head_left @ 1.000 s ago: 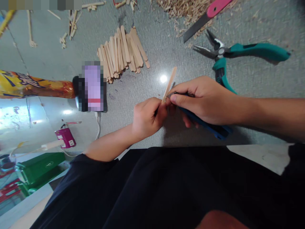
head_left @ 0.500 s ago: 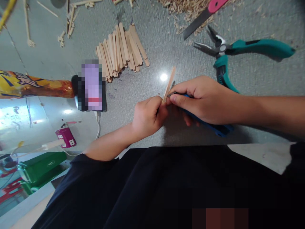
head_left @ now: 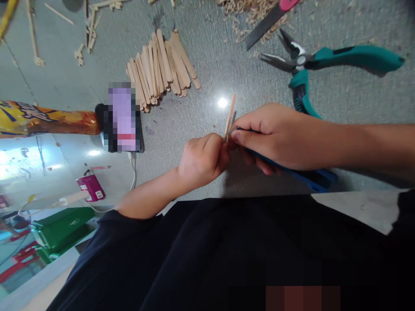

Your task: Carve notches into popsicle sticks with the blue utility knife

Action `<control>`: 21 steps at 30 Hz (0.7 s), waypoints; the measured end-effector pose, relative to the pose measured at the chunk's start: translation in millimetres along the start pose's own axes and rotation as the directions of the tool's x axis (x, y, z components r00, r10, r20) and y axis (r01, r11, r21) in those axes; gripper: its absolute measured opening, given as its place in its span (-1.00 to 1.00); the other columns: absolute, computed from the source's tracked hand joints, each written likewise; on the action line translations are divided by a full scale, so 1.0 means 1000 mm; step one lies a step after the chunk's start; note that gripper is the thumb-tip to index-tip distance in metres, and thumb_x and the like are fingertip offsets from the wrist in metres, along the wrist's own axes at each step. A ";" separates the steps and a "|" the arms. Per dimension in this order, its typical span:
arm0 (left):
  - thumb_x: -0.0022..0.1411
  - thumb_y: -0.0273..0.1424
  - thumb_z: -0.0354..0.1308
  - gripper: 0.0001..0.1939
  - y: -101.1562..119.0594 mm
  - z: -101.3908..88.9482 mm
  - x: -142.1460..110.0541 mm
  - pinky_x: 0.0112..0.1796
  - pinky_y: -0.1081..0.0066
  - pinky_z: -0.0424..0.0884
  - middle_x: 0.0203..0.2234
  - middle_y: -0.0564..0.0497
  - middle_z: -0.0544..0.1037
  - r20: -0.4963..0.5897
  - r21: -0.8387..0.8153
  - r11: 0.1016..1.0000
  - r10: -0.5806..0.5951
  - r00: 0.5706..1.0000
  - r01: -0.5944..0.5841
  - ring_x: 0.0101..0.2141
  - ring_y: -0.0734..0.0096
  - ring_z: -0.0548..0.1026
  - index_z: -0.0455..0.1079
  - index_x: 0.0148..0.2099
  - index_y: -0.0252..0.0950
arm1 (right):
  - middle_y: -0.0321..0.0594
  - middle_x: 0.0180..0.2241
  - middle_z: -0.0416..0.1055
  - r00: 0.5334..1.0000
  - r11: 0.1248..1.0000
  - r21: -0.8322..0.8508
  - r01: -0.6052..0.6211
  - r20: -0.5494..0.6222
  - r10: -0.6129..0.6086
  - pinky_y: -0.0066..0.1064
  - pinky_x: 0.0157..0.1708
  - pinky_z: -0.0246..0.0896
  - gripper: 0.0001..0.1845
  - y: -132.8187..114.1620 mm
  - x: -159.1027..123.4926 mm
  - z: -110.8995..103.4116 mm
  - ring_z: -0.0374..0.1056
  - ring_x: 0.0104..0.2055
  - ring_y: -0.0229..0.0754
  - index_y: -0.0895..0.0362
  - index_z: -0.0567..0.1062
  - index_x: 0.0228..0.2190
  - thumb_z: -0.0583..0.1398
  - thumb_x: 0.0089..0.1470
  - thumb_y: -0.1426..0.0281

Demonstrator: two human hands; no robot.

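Observation:
My left hand (head_left: 205,160) is closed around the lower end of a thin wooden craft stick (head_left: 230,114), which points up and slightly right. My right hand (head_left: 275,138) grips a blue utility knife (head_left: 319,178), its thumb pressed along the front part. The knife's metal tip meets the stick just above my left fingers. Both hands nearly touch each other over the grey table (head_left: 181,121). My right palm and fingers hide much of the knife.
A pile of craft sticks (head_left: 162,65) lies beyond my hands, beside a phone (head_left: 125,114) on a cable. Teal-handled pliers (head_left: 301,60) stand open at the right. Behind are a pink-handled file (head_left: 266,30) and wood shavings (head_left: 249,8). A yellow packet (head_left: 48,119) lies left, near a purple adapter (head_left: 91,188).
The stick has turned in my left hand and shows a narrower side. The knife's rear end sits farther right. The whole view has shifted slightly.

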State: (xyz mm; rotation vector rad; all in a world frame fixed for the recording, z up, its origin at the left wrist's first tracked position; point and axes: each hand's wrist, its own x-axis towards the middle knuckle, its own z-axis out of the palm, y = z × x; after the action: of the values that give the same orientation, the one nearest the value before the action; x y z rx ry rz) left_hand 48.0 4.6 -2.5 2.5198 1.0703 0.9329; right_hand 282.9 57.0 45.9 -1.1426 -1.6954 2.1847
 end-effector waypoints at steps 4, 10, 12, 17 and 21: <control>0.68 -0.43 0.05 -0.69 0.003 -0.001 -0.001 -0.50 0.28 -0.07 -0.54 0.14 0.37 0.012 0.031 0.999 0.010 1.000 -0.010 -0.59 0.52 0.17 0.20 -0.23 -0.15 | -0.34 -0.75 0.38 0.999 0.999 -0.040 -0.027 0.024 0.028 -0.36 -0.69 0.02 -0.34 0.000 0.000 -0.002 0.26 -0.78 -0.31 0.06 0.47 -0.58 0.29 0.65 0.23; 0.71 -0.41 0.07 -0.67 0.004 -0.002 0.000 -0.48 0.33 0.07 -0.54 0.12 0.44 0.013 -0.099 0.991 -0.093 0.996 0.094 -0.57 0.52 0.31 0.27 -0.24 -0.18 | -0.33 -0.70 0.42 1.000 0.999 0.035 0.011 0.000 -0.011 -0.35 -0.67 -0.01 -0.37 0.005 0.003 0.000 0.28 -0.74 -0.30 0.07 0.51 -0.52 0.36 0.61 0.10; 0.71 -0.42 0.08 -0.64 0.003 -0.001 0.001 -0.48 0.36 0.12 -0.56 0.14 0.42 -0.011 -0.168 0.977 -0.134 0.991 0.131 -0.57 0.54 0.31 0.27 -0.27 -0.18 | -0.31 -0.68 0.44 1.000 0.999 0.040 -0.009 -0.007 0.010 -0.36 -0.68 0.02 -0.38 0.004 0.004 0.001 0.30 -0.74 -0.28 0.06 0.50 -0.51 0.34 0.63 0.11; 0.78 -0.24 0.12 -0.54 0.001 -0.001 0.003 -0.46 0.34 0.20 -0.58 0.12 0.44 -0.023 -0.132 0.966 -0.226 0.974 0.221 -0.57 0.52 0.36 0.37 -0.30 -0.20 | -0.30 -0.65 0.47 1.000 0.997 0.076 -0.009 -0.029 0.011 -0.39 -0.70 0.12 -0.41 0.001 0.006 0.001 0.37 -0.71 -0.28 0.05 0.49 -0.49 0.35 0.63 0.14; 0.80 -0.20 0.10 -0.55 0.002 -0.001 0.002 -0.42 0.32 0.30 -0.52 0.06 0.54 0.001 -0.163 0.952 -0.264 0.965 0.260 -0.51 0.46 0.47 0.45 -0.25 -0.20 | -0.29 -0.62 0.50 0.999 0.994 0.108 0.020 -0.048 -0.015 -0.39 -0.69 0.08 -0.41 0.004 0.006 0.002 0.36 -0.71 -0.31 0.07 0.50 -0.49 0.39 0.61 0.13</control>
State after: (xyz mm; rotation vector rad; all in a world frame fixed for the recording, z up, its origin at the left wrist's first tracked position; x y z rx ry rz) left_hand 49.6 4.6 0.3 2.1769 1.2446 0.9298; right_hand 279.1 57.3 39.3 -1.1379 -1.5413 2.1918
